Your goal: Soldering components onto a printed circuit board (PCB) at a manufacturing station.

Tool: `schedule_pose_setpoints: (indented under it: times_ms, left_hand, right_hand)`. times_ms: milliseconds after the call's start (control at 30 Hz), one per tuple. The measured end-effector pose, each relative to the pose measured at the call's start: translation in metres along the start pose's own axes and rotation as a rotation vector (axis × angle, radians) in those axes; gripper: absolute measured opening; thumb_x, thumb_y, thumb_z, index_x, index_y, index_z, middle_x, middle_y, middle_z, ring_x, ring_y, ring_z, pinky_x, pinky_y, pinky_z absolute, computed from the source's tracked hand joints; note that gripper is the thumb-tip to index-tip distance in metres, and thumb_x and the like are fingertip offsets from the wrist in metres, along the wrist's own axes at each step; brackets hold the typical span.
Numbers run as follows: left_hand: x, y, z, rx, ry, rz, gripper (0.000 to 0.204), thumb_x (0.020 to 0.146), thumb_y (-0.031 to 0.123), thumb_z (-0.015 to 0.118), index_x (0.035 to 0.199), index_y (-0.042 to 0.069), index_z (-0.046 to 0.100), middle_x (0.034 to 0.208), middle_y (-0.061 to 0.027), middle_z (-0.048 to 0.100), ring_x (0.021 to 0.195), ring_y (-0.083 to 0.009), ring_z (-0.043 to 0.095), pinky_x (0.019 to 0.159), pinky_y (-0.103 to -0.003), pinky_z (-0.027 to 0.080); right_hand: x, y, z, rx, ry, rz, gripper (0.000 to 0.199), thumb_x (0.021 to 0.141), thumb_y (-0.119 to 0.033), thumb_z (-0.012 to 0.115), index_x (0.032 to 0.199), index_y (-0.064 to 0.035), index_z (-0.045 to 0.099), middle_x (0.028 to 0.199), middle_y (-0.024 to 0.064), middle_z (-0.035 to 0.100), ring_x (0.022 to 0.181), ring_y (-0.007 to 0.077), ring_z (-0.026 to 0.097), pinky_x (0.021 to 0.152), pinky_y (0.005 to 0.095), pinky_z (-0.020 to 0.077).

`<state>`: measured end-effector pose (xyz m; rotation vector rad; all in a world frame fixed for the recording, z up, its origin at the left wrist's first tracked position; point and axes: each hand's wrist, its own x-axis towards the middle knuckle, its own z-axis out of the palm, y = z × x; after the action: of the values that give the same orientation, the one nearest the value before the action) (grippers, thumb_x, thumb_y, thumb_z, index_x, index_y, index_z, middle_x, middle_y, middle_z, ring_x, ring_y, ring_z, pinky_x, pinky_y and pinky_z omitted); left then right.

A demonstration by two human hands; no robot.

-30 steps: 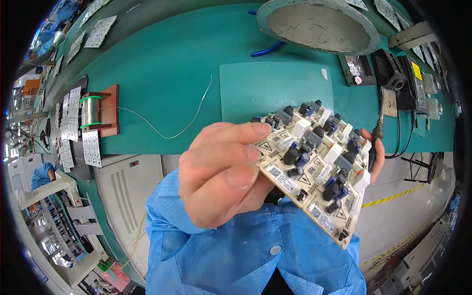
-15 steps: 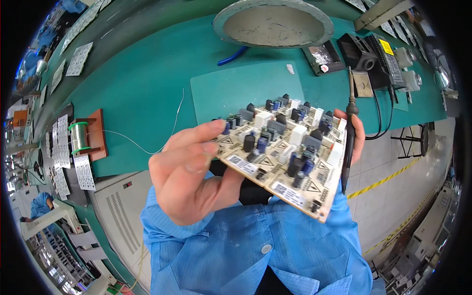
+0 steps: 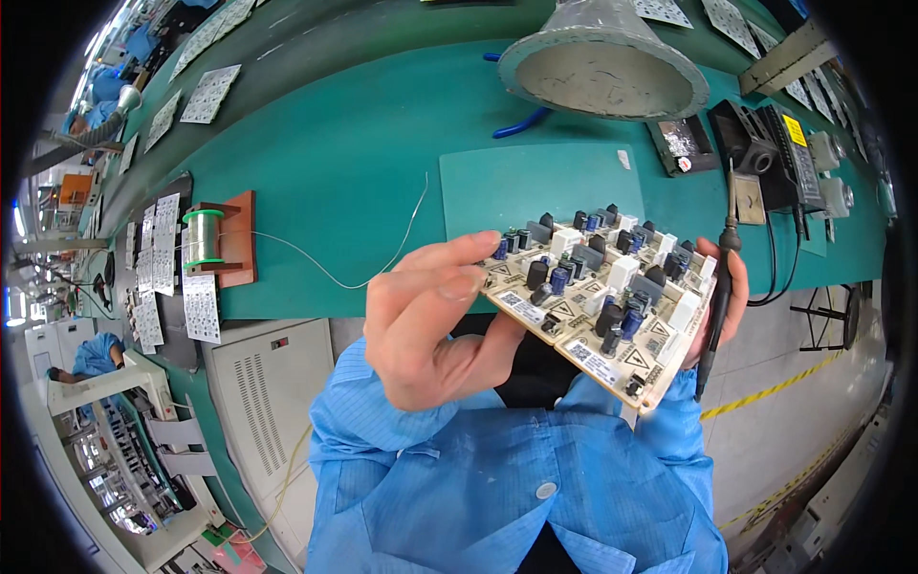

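A tan circuit board (image 3: pixel 574 335) packed with black and blue capacitors and white blocks is held up over the near edge of the bench, tilted. My left hand (image 3: pixel 426 335) pinches its left corner, fingers on top and thumb below. At the opposite edge my right hand (image 3: pixel 734 297) wraps round a black soldering iron (image 3: pixel 712 340), its metal end pointing away. Most of the right hand's fingers are hidden behind the board and iron, and it appears to support the board's right edge as well.
A solder spool (image 3: pixel 203 239) on a brown stand trails wire across the green bench. Beyond the board lie a pale green mat (image 3: pixel 516 187) and a large grey funnel-shaped hood (image 3: pixel 604 72). The soldering station (image 3: pixel 789 153) and iron holder (image 3: pixel 741 139) stand far right. Other boards (image 3: pixel 210 94) lie far left.
The whole view has shifted, so the bench things now sit further right in it. The board stays in my hands and looks slightly higher; both grips are the same.
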<state>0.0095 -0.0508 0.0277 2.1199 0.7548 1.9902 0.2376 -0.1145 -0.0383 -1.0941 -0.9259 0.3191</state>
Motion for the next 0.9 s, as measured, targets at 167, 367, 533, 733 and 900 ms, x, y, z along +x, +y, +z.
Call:
schedule_pose_setpoints:
  times_ms: [167, 367, 533, 733, 900]
  left_hand:
    - [-0.001, -0.005, -0.001, 0.025, 0.032, -0.016, 0.061, 0.053, -0.008, 0.080, 0.104, -0.003, 0.047, 0.088, -0.0145, 0.053, 0.074, -0.0315, 0.066, 0.060, -0.034, 0.057]
    - [-0.004, -0.009, -0.006, 0.033, 0.035, -0.030, 0.062, 0.054, -0.010, 0.079, 0.106, -0.004, 0.046, 0.090, -0.0155, 0.052, 0.077, -0.0321, 0.065, 0.062, -0.034, 0.058]
    - [-0.012, -0.014, -0.012, -0.008, 0.017, -0.056, 0.066, 0.055, -0.010, 0.079, 0.110, -0.004, 0.043, 0.093, -0.0162, 0.051, 0.080, -0.0327, 0.065, 0.064, -0.034, 0.058]
    - [-0.017, -0.014, -0.013, -0.029, -0.010, -0.115, 0.073, 0.058, -0.007, 0.079, 0.120, 0.000, 0.040, 0.099, -0.0177, 0.049, 0.085, -0.0336, 0.064, 0.070, -0.037, 0.056]
    - [-0.026, -0.026, -0.017, 0.040, -0.067, -0.260, 0.035, 0.073, 0.009, 0.071, 0.094, 0.006, 0.044, 0.105, -0.0144, 0.048, 0.097, -0.0313, 0.056, 0.096, -0.055, 0.034]
  right_hand:
    - [0.002, 0.000, 0.001, -0.046, -0.049, -0.050, 0.049, 0.085, -0.018, 0.057, 0.127, 0.0007, 0.040, 0.116, 0.0244, 0.054, 0.107, 0.0287, 0.054, 0.092, 0.0397, 0.0435]
    - [0.004, -0.003, 0.004, -0.096, -0.073, -0.073, 0.050, 0.085, -0.020, 0.058, 0.127, -0.0006, 0.040, 0.117, 0.0251, 0.053, 0.107, 0.0287, 0.054, 0.091, 0.0399, 0.0441]
    - [0.003, -0.005, 0.006, -0.128, -0.088, -0.096, 0.050, 0.085, -0.021, 0.059, 0.127, -0.0023, 0.039, 0.116, 0.0244, 0.053, 0.103, 0.0276, 0.055, 0.089, 0.0389, 0.0454]
    - [0.004, -0.006, 0.005, -0.134, -0.072, -0.102, 0.053, 0.082, -0.017, 0.063, 0.127, -0.0018, 0.039, 0.115, 0.0241, 0.054, 0.101, 0.0279, 0.057, 0.088, 0.0397, 0.0465]
    - [0.000, -0.011, 0.022, -0.152, -0.120, -0.181, 0.060, 0.076, -0.012, 0.070, 0.127, -0.0026, 0.039, 0.114, 0.0236, 0.055, 0.101, 0.0290, 0.056, 0.088, 0.0395, 0.0454]
